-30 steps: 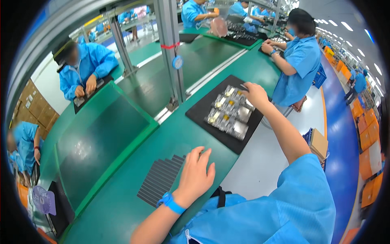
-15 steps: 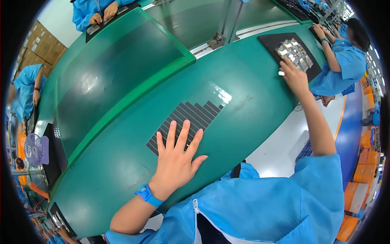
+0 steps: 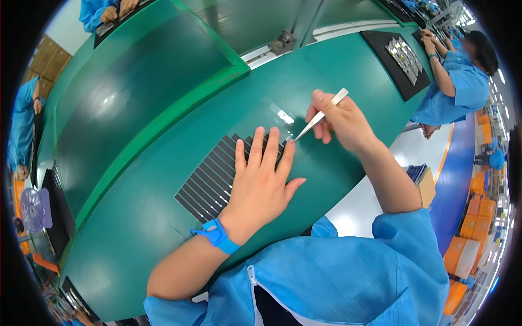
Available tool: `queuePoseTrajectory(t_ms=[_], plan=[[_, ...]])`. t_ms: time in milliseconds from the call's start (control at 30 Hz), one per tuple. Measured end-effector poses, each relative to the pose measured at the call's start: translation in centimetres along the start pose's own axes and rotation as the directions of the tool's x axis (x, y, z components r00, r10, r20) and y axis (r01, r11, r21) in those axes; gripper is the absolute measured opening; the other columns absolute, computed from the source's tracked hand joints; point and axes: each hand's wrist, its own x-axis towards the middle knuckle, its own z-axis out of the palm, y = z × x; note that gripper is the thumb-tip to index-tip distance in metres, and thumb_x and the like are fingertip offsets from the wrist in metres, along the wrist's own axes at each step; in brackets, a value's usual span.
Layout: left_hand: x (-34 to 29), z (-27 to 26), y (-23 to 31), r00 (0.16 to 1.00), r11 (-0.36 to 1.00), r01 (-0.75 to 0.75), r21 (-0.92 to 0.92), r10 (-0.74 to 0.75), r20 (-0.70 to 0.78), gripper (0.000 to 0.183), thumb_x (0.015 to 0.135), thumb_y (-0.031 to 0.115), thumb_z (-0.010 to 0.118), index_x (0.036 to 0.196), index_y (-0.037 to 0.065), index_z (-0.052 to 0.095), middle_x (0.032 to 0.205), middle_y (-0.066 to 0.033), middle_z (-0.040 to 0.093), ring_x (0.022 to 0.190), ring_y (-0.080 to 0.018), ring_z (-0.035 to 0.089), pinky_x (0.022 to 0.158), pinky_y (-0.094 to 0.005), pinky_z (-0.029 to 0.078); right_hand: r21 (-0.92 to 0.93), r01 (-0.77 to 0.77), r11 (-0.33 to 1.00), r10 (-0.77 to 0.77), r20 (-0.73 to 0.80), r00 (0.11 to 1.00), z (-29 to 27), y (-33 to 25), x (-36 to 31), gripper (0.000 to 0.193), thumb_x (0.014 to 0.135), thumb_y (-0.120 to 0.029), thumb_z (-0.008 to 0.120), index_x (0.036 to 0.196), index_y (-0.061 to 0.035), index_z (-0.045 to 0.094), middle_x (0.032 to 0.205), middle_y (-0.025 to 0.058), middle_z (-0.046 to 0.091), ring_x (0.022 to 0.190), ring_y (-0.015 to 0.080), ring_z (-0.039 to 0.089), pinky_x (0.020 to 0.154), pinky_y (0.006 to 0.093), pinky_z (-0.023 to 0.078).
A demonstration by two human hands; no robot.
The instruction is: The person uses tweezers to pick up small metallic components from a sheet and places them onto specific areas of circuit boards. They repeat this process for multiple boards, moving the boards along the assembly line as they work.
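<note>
A row of slim dark strips (image 3: 204, 185) lies side by side on the green table mat (image 3: 130, 255). My left hand (image 3: 262, 187) rests flat over the right part of that row, fingers spread, and hides some strips beneath it. In my right hand (image 3: 348, 122) I grip slender silver tweezers (image 3: 324, 114) between thumb and fingers. Their tips point down and left, beside my left index fingertip at the row's far right end. Whether the tips pinch anything is too small to tell. A blue strap (image 3: 216, 233) circles my left wrist.
A black pad (image 3: 378, 46) bearing small silvery pieces (image 3: 405, 61) lies at the far right, near a co-worker in blue (image 3: 455, 87). A green-edged raised panel (image 3: 157, 127) borders the table's far left. A purple fan (image 3: 35, 209) stands at left.
My right hand has come from the black pad leftward to the strips, with the tweezers now plainly visible. My left hand has slid along the row toward its far right end.
</note>
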Motion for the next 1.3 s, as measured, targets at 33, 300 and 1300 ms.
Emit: queuePoseTrajectory(t_ms=[33, 300, 1300], plan=[[-0.2, 0.1, -0.1, 1.0, 1.0, 0.005, -0.008, -0.005, 0.001, 0.062, 0.082, 0.036, 0.065, 0.132, 0.004, 0.046, 0.14, -0.0247, 0.035, 0.132, -0.0429, 0.03, 0.102, -0.0621, 0.026, 0.005, 0.042, 0.999, -0.042, -0.035, 0.998, 0.5, 1.1, 0.3, 0.039, 0.092, -0.039, 0.056, 0.079, -0.0025, 0.058, 0.06, 0.0031, 0.057, 0.049, 0.0074, 0.052, 0.046, 0.0183, 0.04], [-0.2, 0.1, -0.4, 1.0, 0.996, -0.029, -0.081, 0.029, 0.002, 0.056, 0.08, 0.032, 0.067, 0.115, -0.009, 0.052, 0.136, -0.0308, 0.036, 0.131, -0.046, 0.03, 0.102, -0.0627, 0.027, -0.044, -0.023, 0.999, 0.023, -0.018, 1.0, 0.7, 0.9, 0.3, 0.026, 0.08, -0.022, 0.074, 0.081, -0.0034, 0.056, 0.062, 0.0029, 0.059, 0.047, 0.0059, 0.051, 0.044, 0.0173, 0.038], [0.0, 0.1, -0.2, 0.999, 0.998, -0.045, -0.035, 0.045, -0.015, 0.051, 0.08, 0.029, 0.067, 0.111, -0.008, 0.053, 0.136, -0.0298, 0.038, 0.13, -0.045, 0.033, 0.103, -0.0608, 0.027, 0.024, -0.024, 0.999, 0.023, 0.03, 0.999, 0.5, 1.2, 0.9, 0.028, 0.081, -0.025, 0.074, 0.082, -0.0015, 0.057, 0.06, 0.0026, 0.057, 0.047, 0.007, 0.052, 0.043, 0.0191, 0.039]])
